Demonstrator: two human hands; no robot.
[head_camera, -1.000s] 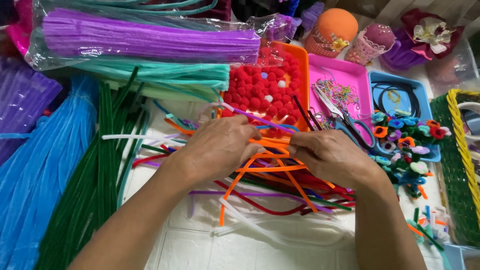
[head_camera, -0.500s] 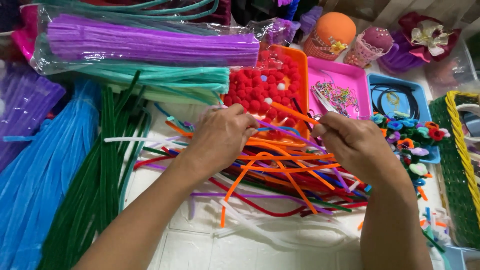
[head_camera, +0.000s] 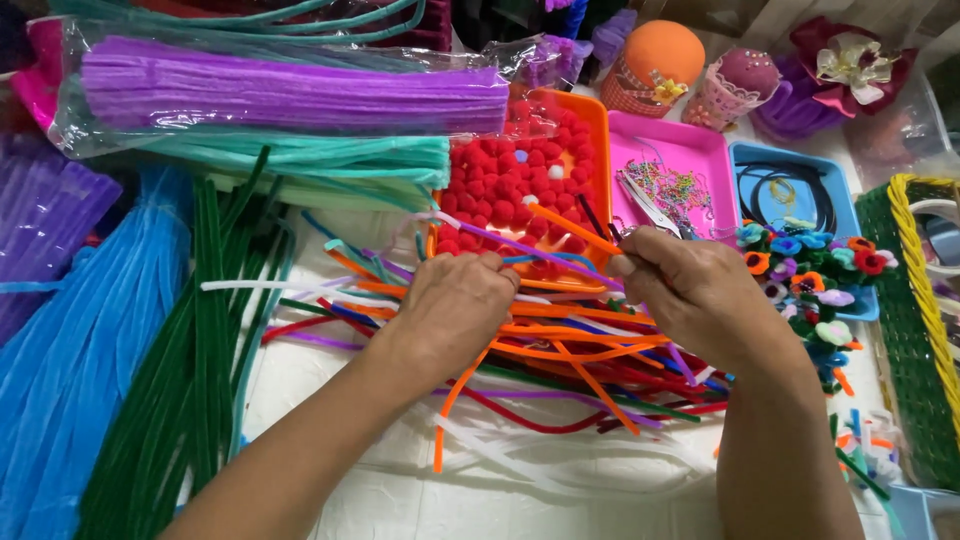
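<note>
While both hands work over a loose heap of pipe cleaners (head_camera: 590, 350) on the white table (head_camera: 400, 500), the right hand (head_camera: 690, 290) pinches an orange pipe cleaner (head_camera: 570, 226) between thumb and forefinger. That stem's long axis runs on a slant: its free end points up and to the left, over the orange tray (head_camera: 600, 140), while its lower end disappears into the closed fingers (head_camera: 630, 262) of the right hand. A purple pipe cleaner (head_camera: 500, 240) lies just beside it on a similar slant, stretching from the tray's lower left corner toward the right hand.

The left hand (head_camera: 455, 305) rests knuckles-up on the heap, its fingers (head_camera: 495, 272) curled shut on a few stems; exactly which ones it grips cannot be told. Under both hands the heap's orange, red, purple and white stems lie mostly left to right, some crossing at angles.

The orange tray holds red pompoms (head_camera: 500, 185). Next to it on the right stands a pink tray (head_camera: 700, 145) with scissors (head_camera: 645, 205) and small beads, then a blue tray (head_camera: 840, 200) with little pipe-cleaner flowers (head_camera: 810, 270) spilling over its near edge. To the left, green stems (head_camera: 200, 330) and blue stems (head_camera: 70, 370) lie in long bundles, and a clear bag of purple stems (head_camera: 280, 95) lies crosswise at the top. A green and yellow basket (head_camera: 915, 330) stands at the far right.
</note>
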